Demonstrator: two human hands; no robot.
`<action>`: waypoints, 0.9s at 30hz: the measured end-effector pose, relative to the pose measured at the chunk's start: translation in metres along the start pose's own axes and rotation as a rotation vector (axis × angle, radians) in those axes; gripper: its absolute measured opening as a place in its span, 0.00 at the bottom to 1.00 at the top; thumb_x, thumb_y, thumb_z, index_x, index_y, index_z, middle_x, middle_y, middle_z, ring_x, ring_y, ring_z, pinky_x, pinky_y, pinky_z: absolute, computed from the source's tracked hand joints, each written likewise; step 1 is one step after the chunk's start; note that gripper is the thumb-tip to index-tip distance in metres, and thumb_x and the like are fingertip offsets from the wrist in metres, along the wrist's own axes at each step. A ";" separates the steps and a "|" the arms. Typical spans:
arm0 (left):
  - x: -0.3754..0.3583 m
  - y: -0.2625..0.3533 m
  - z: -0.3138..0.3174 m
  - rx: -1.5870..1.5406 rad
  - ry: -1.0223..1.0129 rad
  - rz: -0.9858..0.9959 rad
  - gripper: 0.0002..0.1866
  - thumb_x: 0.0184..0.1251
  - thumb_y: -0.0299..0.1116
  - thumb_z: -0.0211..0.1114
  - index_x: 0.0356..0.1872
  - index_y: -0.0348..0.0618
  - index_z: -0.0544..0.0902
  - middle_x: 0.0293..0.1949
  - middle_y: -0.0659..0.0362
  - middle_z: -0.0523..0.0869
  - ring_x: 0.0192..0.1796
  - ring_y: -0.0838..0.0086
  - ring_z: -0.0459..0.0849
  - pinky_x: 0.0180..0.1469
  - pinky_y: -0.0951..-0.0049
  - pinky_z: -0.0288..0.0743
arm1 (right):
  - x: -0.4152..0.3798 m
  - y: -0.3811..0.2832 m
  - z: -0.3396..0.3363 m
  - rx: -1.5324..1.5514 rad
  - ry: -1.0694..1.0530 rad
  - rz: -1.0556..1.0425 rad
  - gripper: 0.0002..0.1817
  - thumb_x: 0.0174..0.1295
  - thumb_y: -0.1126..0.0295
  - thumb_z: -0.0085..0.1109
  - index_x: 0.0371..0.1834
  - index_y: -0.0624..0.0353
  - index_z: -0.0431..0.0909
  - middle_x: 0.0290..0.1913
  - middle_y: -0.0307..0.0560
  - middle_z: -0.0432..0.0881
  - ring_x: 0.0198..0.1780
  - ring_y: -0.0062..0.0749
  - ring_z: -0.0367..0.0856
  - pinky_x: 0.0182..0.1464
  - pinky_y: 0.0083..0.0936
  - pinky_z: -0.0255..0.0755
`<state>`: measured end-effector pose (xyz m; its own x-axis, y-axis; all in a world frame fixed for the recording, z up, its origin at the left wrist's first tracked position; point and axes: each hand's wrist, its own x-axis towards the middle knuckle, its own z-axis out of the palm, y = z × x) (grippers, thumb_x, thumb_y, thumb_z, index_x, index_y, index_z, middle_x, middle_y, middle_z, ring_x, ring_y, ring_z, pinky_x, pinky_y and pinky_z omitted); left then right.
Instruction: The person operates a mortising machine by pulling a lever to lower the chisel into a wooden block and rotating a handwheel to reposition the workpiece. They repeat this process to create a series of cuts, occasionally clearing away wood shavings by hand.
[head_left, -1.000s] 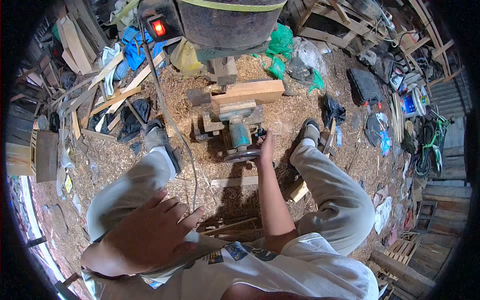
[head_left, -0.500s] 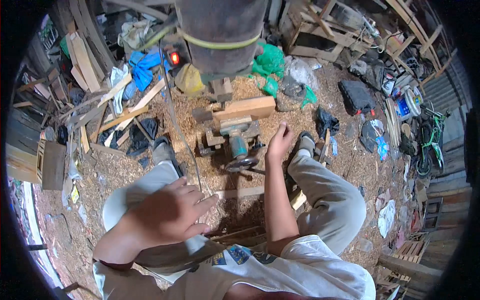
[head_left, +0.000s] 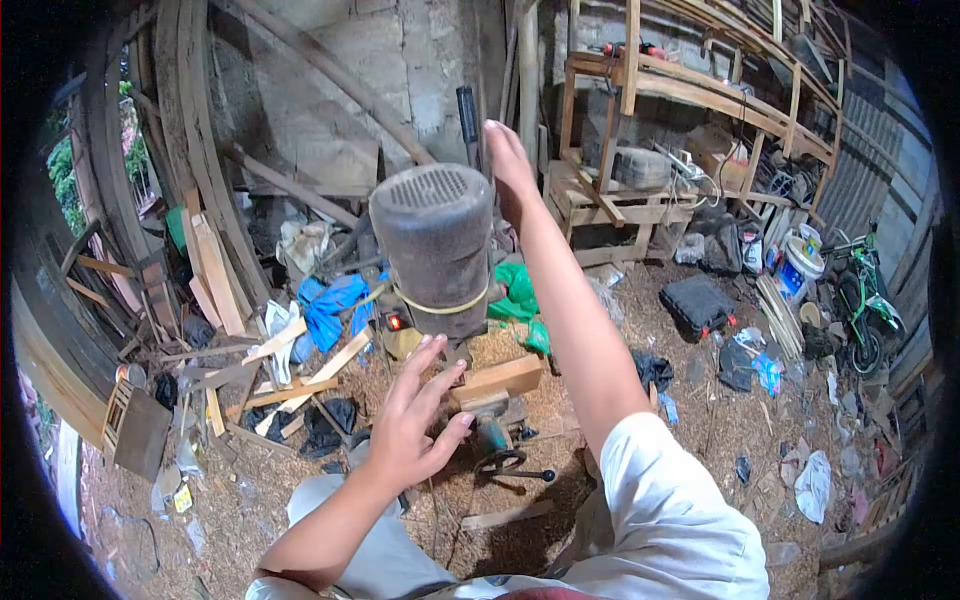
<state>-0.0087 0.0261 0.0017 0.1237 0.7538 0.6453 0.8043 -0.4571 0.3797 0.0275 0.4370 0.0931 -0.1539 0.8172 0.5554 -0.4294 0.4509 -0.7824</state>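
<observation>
My left hand [head_left: 405,420] is spread open over the near side of the machine, fingertips overlapping the left end of a wooden block [head_left: 500,378]. The block lies in a green vise [head_left: 492,436] with a black handwheel [head_left: 500,463] and ball-ended crank. Above it stands a dark cylindrical motor housing [head_left: 436,240], vented on top, with a yellow-green band round it. Raised behind the housing, my right hand [head_left: 510,172] has its fingers stretched out, just right of a black lever grip [head_left: 467,115]. A small red light [head_left: 394,322] glows on the machine's left.
Sawdust and scraps cover the floor. Wooden offcuts [head_left: 290,375] and a blue plastic bag [head_left: 330,308] lie at left. To the right are a black case [head_left: 697,305], a white bucket [head_left: 800,265] and a small green bicycle [head_left: 862,295]. A wooden rack [head_left: 690,85] stands behind.
The view has tilted up. My right hand has risen from beside the vise to near the black lever grip. My left hand has moved forward from my lap to the block.
</observation>
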 end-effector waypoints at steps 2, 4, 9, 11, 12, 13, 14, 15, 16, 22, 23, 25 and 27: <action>0.005 -0.004 0.008 0.002 0.091 0.021 0.30 0.72 0.36 0.73 0.73 0.41 0.81 0.81 0.35 0.69 0.83 0.35 0.68 0.81 0.43 0.65 | 0.037 -0.004 0.018 -0.002 -0.043 -0.011 0.35 0.81 0.43 0.56 0.69 0.67 0.80 0.62 0.49 0.85 0.66 0.36 0.80 0.74 0.31 0.67; 0.010 -0.005 0.012 0.033 0.121 0.033 0.29 0.72 0.36 0.73 0.73 0.41 0.81 0.81 0.36 0.68 0.83 0.36 0.67 0.82 0.43 0.64 | 0.049 -0.029 0.032 0.225 -0.172 0.154 0.31 0.81 0.35 0.50 0.50 0.54 0.85 0.36 0.37 0.82 0.37 0.27 0.79 0.41 0.28 0.73; 0.018 -0.007 0.015 0.021 0.228 0.012 0.26 0.76 0.37 0.67 0.71 0.39 0.82 0.83 0.32 0.65 0.84 0.37 0.65 0.84 0.41 0.58 | 0.010 -0.081 0.032 0.075 -0.078 0.022 0.38 0.80 0.27 0.39 0.37 0.51 0.80 0.25 0.36 0.76 0.25 0.26 0.73 0.30 0.29 0.67; 0.020 -0.007 0.016 0.001 0.242 0.017 0.24 0.77 0.37 0.66 0.70 0.38 0.82 0.83 0.33 0.65 0.85 0.38 0.64 0.84 0.42 0.57 | 0.009 -0.095 0.020 0.040 -0.187 0.315 0.43 0.79 0.24 0.38 0.33 0.55 0.81 0.25 0.40 0.77 0.25 0.30 0.76 0.31 0.31 0.71; 0.020 -0.008 0.018 -0.015 0.248 0.009 0.24 0.77 0.37 0.66 0.69 0.38 0.83 0.83 0.33 0.65 0.85 0.38 0.64 0.84 0.42 0.57 | 0.016 -0.106 0.019 0.064 -0.217 0.390 0.40 0.80 0.29 0.43 0.27 0.55 0.79 0.21 0.41 0.75 0.22 0.33 0.76 0.29 0.33 0.72; 0.020 -0.009 0.018 -0.030 0.256 0.002 0.24 0.77 0.37 0.66 0.69 0.38 0.83 0.83 0.33 0.65 0.85 0.38 0.63 0.84 0.42 0.56 | 0.025 -0.107 0.023 0.067 -0.212 0.388 0.40 0.80 0.29 0.43 0.27 0.55 0.79 0.21 0.41 0.75 0.22 0.33 0.76 0.29 0.33 0.72; 0.020 -0.010 0.019 -0.029 0.255 0.005 0.24 0.77 0.37 0.66 0.69 0.38 0.83 0.83 0.33 0.65 0.85 0.38 0.63 0.84 0.42 0.56 | 0.033 -0.108 0.032 0.081 -0.228 0.345 0.35 0.79 0.32 0.46 0.30 0.54 0.78 0.22 0.40 0.77 0.22 0.33 0.76 0.29 0.33 0.71; 0.020 -0.010 0.019 -0.016 0.259 0.015 0.23 0.79 0.39 0.64 0.68 0.37 0.83 0.83 0.33 0.65 0.85 0.38 0.64 0.84 0.42 0.57 | 0.037 -0.105 0.035 0.093 -0.245 0.307 0.31 0.79 0.36 0.49 0.32 0.53 0.77 0.24 0.40 0.78 0.23 0.33 0.77 0.28 0.33 0.71; 0.018 -0.009 0.021 -0.006 0.263 0.020 0.23 0.81 0.40 0.63 0.68 0.36 0.83 0.83 0.33 0.65 0.85 0.38 0.64 0.84 0.42 0.57 | 0.027 -0.114 0.033 0.189 -0.220 0.378 0.29 0.79 0.45 0.51 0.25 0.56 0.77 0.19 0.40 0.74 0.19 0.32 0.74 0.26 0.33 0.70; 0.012 -0.018 0.012 -0.107 0.378 0.028 0.32 0.88 0.54 0.46 0.66 0.34 0.84 0.82 0.32 0.66 0.86 0.38 0.62 0.85 0.41 0.53 | -0.103 -0.128 -0.020 0.345 -0.277 -0.088 0.26 0.83 0.55 0.47 0.25 0.57 0.73 0.16 0.39 0.70 0.16 0.24 0.65 0.22 0.27 0.57; 0.010 -0.020 0.013 -0.139 0.394 0.029 0.33 0.89 0.55 0.44 0.66 0.34 0.84 0.83 0.32 0.65 0.86 0.38 0.62 0.86 0.41 0.52 | -0.135 -0.125 -0.036 0.329 -0.319 -0.174 0.26 0.83 0.56 0.46 0.24 0.57 0.73 0.17 0.39 0.71 0.17 0.24 0.65 0.24 0.25 0.57; 0.007 -0.011 0.006 -0.160 0.374 -0.008 0.39 0.89 0.61 0.38 0.63 0.34 0.85 0.82 0.32 0.65 0.85 0.38 0.64 0.86 0.39 0.52 | -0.203 -0.114 -0.062 0.358 -0.326 -0.330 0.28 0.81 0.52 0.51 0.22 0.59 0.71 0.18 0.39 0.69 0.21 0.24 0.64 0.28 0.27 0.56; -0.005 -0.012 0.005 -0.178 0.357 -0.014 0.42 0.88 0.64 0.35 0.63 0.34 0.85 0.81 0.30 0.65 0.85 0.36 0.64 0.85 0.39 0.53 | -0.275 -0.105 -0.085 0.369 -0.271 -0.356 0.32 0.75 0.47 0.56 0.16 0.58 0.69 0.17 0.38 0.68 0.22 0.29 0.64 0.31 0.31 0.57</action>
<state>-0.0167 0.0299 -0.0097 -0.1215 0.5635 0.8171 0.6870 -0.5464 0.4790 0.1902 0.1952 -0.0014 -0.1447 0.4947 0.8569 -0.7709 0.4865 -0.4111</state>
